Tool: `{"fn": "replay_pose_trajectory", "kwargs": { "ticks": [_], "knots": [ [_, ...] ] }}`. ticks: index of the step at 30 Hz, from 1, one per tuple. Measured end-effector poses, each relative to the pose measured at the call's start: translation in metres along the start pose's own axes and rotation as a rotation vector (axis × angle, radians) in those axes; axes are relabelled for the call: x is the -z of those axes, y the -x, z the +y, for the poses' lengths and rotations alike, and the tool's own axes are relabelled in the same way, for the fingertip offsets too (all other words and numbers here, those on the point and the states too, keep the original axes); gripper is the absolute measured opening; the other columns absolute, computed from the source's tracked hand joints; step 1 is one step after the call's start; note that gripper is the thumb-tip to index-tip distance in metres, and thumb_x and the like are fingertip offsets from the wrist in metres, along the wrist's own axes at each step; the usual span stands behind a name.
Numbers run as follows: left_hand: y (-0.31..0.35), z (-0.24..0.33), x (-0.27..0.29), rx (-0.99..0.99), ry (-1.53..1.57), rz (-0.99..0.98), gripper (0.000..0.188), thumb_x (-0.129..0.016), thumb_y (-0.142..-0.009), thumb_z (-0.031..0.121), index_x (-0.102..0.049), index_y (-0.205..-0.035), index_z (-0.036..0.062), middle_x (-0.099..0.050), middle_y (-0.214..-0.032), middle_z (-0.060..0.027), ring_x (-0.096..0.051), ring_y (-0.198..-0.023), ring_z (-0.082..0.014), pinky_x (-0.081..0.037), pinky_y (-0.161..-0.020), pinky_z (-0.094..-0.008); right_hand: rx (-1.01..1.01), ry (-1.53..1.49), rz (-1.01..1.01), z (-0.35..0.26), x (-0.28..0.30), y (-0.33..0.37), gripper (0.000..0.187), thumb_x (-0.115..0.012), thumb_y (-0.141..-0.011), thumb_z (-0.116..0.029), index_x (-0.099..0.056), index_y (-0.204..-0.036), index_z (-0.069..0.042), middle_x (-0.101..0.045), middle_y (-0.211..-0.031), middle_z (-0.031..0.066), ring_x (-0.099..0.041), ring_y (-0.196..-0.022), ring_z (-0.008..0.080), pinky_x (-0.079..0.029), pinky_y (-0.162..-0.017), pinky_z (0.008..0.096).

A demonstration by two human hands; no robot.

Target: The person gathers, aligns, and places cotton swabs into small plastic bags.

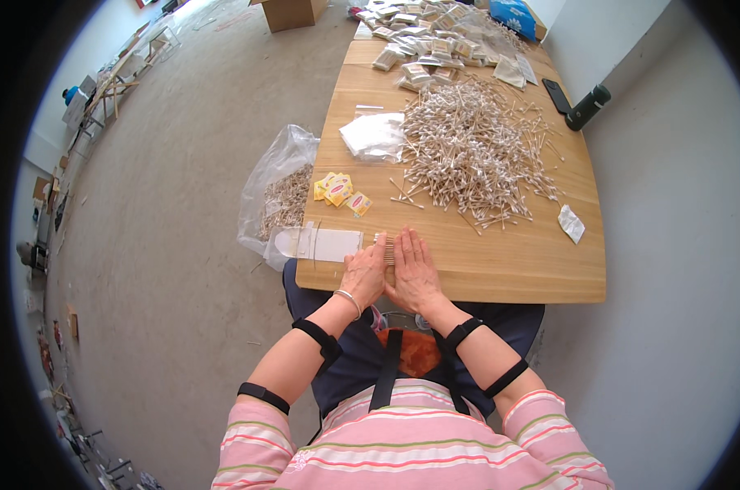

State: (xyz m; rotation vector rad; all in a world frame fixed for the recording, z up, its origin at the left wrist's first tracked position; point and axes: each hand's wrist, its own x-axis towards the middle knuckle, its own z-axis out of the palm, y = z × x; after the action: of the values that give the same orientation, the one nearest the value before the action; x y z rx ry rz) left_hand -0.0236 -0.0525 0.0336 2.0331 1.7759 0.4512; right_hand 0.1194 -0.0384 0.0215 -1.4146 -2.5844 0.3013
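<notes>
Close to the table's near edge, a small row of cotton swabs (390, 251) lies between my hands, the sticks side by side. My left hand (365, 271) is against the row's left side, its fingers bent and partly hidden. My right hand (416, 268) lies along the other side with fingers stretched out and palm down. Just left of my left hand is a white card strip (337, 245) with a rounded end. Beyond my hands spreads a large heap of loose cotton swabs (476, 155).
Yellow printed cards (337, 189) and clear plastic bags (374, 135) lie on the table's left side. Packed packets (435, 41) pile up at the far end. A dark bottle (588, 108), a phone (556, 96) and crumpled white paper (572, 224) sit right. A swab-filled plastic sack (280, 196) stands left.
</notes>
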Motion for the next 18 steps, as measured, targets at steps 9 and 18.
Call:
{"fn": "replay_pose_trajectory", "kwargs": {
  "ticks": [9, 18],
  "knots": [
    [-0.002, -0.007, -0.001, 0.007, 0.116, 0.082, 0.040, -0.054, -0.084, 0.010, -0.050, -0.124, 0.0042, -0.058, -0.098, -0.0145, -0.055, -0.093, -0.0346, -0.039, -0.083, -0.0436, -0.043, -0.002, -0.037, -0.013, -0.004, 0.000, 0.089, -0.054, -0.081, -0.045, -0.017, -0.141, 0.010, -0.012, -0.149, 0.0264, -0.006, -0.141, 0.0368, -0.005, -0.115, 0.0458],
    [-0.011, -0.031, -0.009, 0.015, 0.673, 0.395, 0.037, -0.044, -0.094, 0.014, -0.049, -0.129, -0.0001, -0.045, -0.132, -0.0194, -0.042, -0.125, -0.0314, -0.031, -0.105, -0.0355, -0.126, -0.030, -0.040, -0.034, -0.018, -0.014, 0.087, -0.053, -0.084, -0.043, -0.014, -0.141, 0.011, -0.010, -0.149, 0.0274, -0.004, -0.141, 0.0395, -0.003, -0.114, 0.0469]
  ]
}}
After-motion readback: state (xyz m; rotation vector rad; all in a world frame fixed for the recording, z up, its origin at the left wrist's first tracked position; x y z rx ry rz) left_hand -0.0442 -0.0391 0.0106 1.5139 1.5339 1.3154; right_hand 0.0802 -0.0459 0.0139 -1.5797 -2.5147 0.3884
